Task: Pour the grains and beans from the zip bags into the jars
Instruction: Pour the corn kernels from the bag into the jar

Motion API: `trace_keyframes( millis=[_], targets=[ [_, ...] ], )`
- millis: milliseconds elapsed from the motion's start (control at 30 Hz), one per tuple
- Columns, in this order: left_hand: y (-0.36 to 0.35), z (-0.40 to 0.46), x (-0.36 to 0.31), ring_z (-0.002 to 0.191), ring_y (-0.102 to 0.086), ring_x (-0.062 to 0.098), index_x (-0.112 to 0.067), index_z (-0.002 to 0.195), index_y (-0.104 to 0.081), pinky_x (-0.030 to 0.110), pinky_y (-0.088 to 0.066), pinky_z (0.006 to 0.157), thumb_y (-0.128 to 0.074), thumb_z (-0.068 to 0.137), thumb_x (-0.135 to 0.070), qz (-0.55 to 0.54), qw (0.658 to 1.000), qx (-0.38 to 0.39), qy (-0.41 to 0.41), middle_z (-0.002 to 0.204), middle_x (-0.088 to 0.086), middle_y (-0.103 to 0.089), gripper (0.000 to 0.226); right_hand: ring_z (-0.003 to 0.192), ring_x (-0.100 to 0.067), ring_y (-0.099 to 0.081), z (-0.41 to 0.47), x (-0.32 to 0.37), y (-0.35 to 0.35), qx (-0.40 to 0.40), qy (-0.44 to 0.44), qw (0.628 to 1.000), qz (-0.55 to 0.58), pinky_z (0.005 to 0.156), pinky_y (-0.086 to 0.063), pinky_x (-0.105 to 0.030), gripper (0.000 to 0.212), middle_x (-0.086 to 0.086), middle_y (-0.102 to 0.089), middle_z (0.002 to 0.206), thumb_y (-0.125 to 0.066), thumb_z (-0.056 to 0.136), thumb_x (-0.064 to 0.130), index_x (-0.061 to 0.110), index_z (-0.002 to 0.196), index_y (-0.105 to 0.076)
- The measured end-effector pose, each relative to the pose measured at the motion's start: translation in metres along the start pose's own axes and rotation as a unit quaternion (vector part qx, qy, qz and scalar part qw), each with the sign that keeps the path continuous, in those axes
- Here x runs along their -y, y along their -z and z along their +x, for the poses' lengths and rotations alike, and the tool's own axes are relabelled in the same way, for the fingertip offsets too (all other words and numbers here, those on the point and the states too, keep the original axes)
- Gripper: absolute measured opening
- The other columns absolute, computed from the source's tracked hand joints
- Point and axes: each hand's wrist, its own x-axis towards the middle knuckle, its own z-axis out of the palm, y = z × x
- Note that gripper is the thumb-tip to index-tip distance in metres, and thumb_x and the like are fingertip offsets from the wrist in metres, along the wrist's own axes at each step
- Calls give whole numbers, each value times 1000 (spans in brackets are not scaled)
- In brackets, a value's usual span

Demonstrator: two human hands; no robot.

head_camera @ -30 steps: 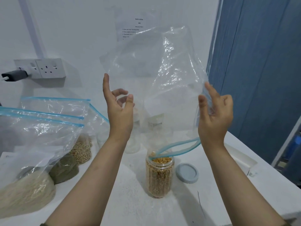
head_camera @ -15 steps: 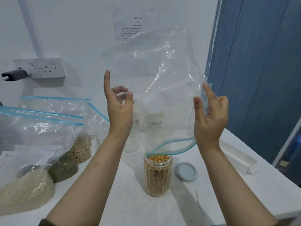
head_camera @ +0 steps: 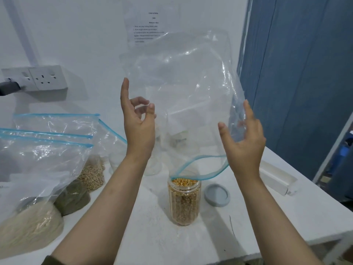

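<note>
An empty clear zip bag (head_camera: 181,83) with a blue zip hangs upside down, its open mouth just above a clear jar (head_camera: 184,201). The jar stands on the white table and is full to the rim with yellow corn kernels. My left hand (head_camera: 138,127) pinches the bag's left side between thumb and curled fingers, with the index finger pointing up. My right hand (head_camera: 244,146) holds the bag's right edge, fingers behind the plastic and thumb in front. The jar's grey lid (head_camera: 216,195) lies flat to its right.
At the left stand filled zip bags: pale rice (head_camera: 28,222), green grains (head_camera: 72,197) and tan grains (head_camera: 91,175). Empty clear jars (head_camera: 152,165) stand behind my arms. A white box (head_camera: 277,178) lies near the table's right edge. A wall socket (head_camera: 47,78) sits at the left.
My right hand has drifted slightly left and its thumb has spread away from the fingers. The bag still hangs over the jar, and the left hand has barely moved.
</note>
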Motion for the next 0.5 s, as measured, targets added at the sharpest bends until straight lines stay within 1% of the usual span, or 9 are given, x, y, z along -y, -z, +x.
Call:
trace_keyframes(
  millis=[67,133,200,267,300,367,400,433,500],
  targets=[
    [-2,0,-2,92,-57,11,-49,145,-24,50,-53,97,-57,97,-10,-2,1000,7,-7,100,-10,-50,70,95,-6,-60,0,-2,4,13,-12,1000,2,94,-50,-51,72,14,-59,98,-72,87,45,28,151,-43],
    [-4,0,-3,92,-56,13,-50,144,-25,52,-52,96,-57,97,-10,-5,1000,15,-13,100,-10,-50,70,86,-8,-62,1,-3,9,24,-30,999,7,92,-53,-40,70,7,-64,89,-75,88,39,29,150,-45],
    [-5,-2,-3,92,-56,13,-48,144,-25,55,-51,96,-57,96,-9,-6,1000,19,-14,99,-11,-51,70,76,-11,-58,0,-4,11,23,-37,999,21,83,-51,-30,65,8,-62,81,-75,90,32,27,148,-48],
    [-4,-3,-2,93,-57,12,-46,145,-24,54,-51,97,-58,96,-10,-4,1000,16,-14,99,-11,-52,70,69,-11,-51,-2,-2,12,15,-25,999,39,78,-47,-28,59,10,-56,74,-74,91,29,27,146,-51],
    [-4,-4,-2,94,-58,11,-45,146,-23,50,-52,98,-59,96,-11,-5,1000,14,-11,101,-10,-53,70,68,-10,-48,-3,-2,12,12,-20,999,48,78,-46,-28,57,10,-54,72,-73,92,28,27,145,-52],
    [-1,-8,-2,100,-60,10,-42,147,-19,33,-50,99,-59,97,-13,-10,1000,18,-2,109,-4,-57,70,71,-10,-48,-4,-4,11,12,-2,998,61,82,-49,-34,54,7,-52,74,-71,94,28,30,144,-51],
    [1,-12,-2,104,-60,9,-41,148,-17,25,-48,98,-59,98,-13,-9,1000,21,5,116,-1,-59,71,73,-13,-50,-4,-5,10,14,9,998,66,86,-51,-43,53,4,-53,76,-70,95,29,33,143,-51],
    [2,-17,0,107,-60,8,-42,148,-15,20,-45,98,-58,99,-13,-6,1000,20,13,121,1,-60,71,75,-16,-53,-5,-7,9,17,18,997,78,90,-50,-52,52,2,-55,79,-70,95,29,37,142,-50],
    [5,-32,4,111,-60,6,-44,148,-11,16,-44,95,-57,100,-14,2,999,24,39,128,1,-59,74,79,-18,-55,-3,-10,6,22,37,994,101,92,-47,-59,52,5,-57,85,-70,95,28,43,140,-49]
  ],
)
